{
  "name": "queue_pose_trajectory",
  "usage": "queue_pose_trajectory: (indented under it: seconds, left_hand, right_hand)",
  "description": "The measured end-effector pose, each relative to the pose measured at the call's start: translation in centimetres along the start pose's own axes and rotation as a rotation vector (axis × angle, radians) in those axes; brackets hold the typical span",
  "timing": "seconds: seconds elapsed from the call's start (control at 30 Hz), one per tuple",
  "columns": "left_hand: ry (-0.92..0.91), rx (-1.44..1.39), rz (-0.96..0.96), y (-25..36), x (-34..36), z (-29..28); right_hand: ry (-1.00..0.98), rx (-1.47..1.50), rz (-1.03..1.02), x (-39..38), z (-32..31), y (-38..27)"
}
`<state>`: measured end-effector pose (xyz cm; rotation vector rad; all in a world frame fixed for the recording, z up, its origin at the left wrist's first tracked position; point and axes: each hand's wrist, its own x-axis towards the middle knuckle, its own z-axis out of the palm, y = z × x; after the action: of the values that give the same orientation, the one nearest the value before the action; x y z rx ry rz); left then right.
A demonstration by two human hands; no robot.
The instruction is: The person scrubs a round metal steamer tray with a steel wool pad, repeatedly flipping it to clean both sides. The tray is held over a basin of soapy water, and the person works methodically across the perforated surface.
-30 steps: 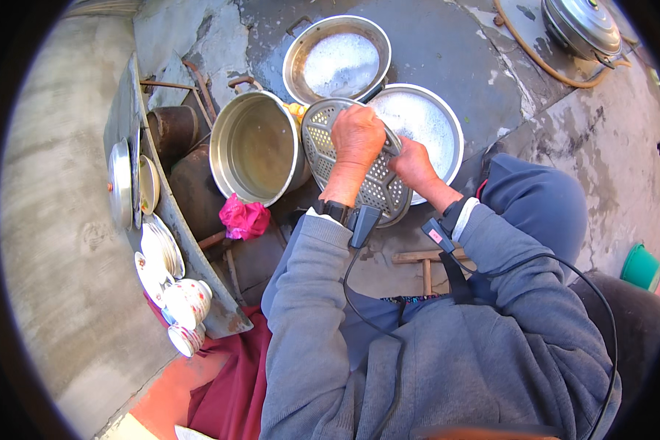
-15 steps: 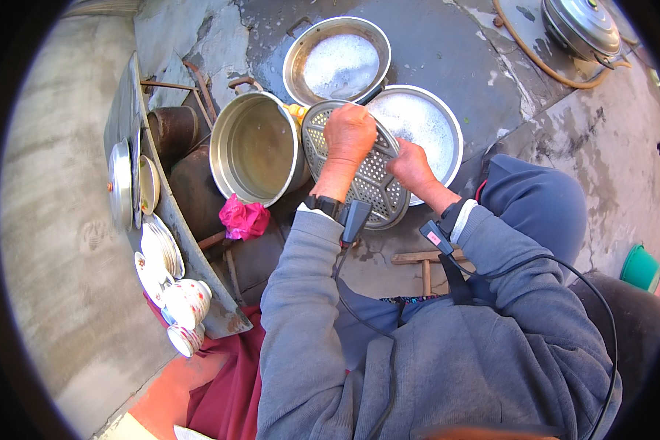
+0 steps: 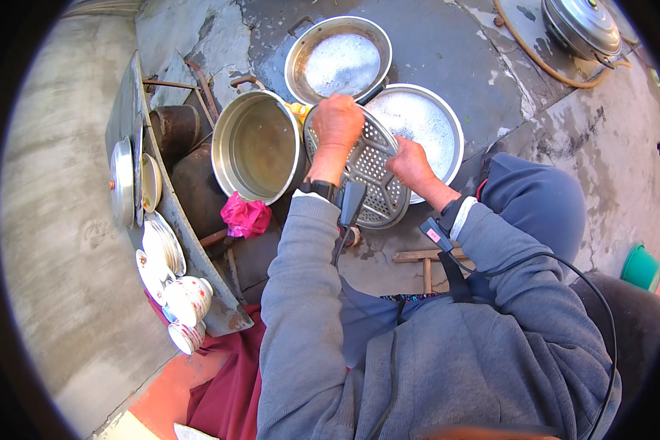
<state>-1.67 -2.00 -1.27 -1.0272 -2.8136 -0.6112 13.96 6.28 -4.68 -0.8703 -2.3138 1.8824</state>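
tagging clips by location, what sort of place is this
Probably an outdoor dishwashing spot in a yard. The ground is cracked, wet concrete, metal basins of sudsy water sit on it, and both hands hold a perforated metal tray over them. Washed bowls lie alongside.

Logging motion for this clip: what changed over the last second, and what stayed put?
The left hand slid along the perforated metal tray toward its far rim. The right hand shifted a little up the tray's right edge. Both keep hold of the tray, which stays tilted over the soapy basin. The big pot, the far pan and the pink cloth did not move.
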Motion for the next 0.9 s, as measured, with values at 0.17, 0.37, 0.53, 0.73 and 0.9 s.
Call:
queue_pose_trajectory:
  seconds: [0.17,0.37,0.53,0.73,0.9]
  left_hand:
    - [-0.004,-0.053,-0.145,-2.0,1.0,0.9]
    - [0.089,-0.095,-0.066,-1.6,-0.2,0.7]
    - [0.036,-0.134,0.006,-1.5,-1.2,0.1]
    - [0.029,-0.169,0.082,-2.7,-2.5,0.4]
    - [0.044,-0.164,0.074,-3.2,-2.4,1.5]
  right_hand:
    - [-0.021,-0.003,0.034,0.5,-0.3,0.0]
    - [-0.046,-0.046,0.023,1.5,-0.5,-0.3]
    - [-0.049,-0.044,0.009,1.3,-0.8,-0.8]
    - [-0.061,0.017,0.037,1.5,-0.6,-0.7]
    - [-0.08,0.28,0.111,1.4,-0.4,-0.4]
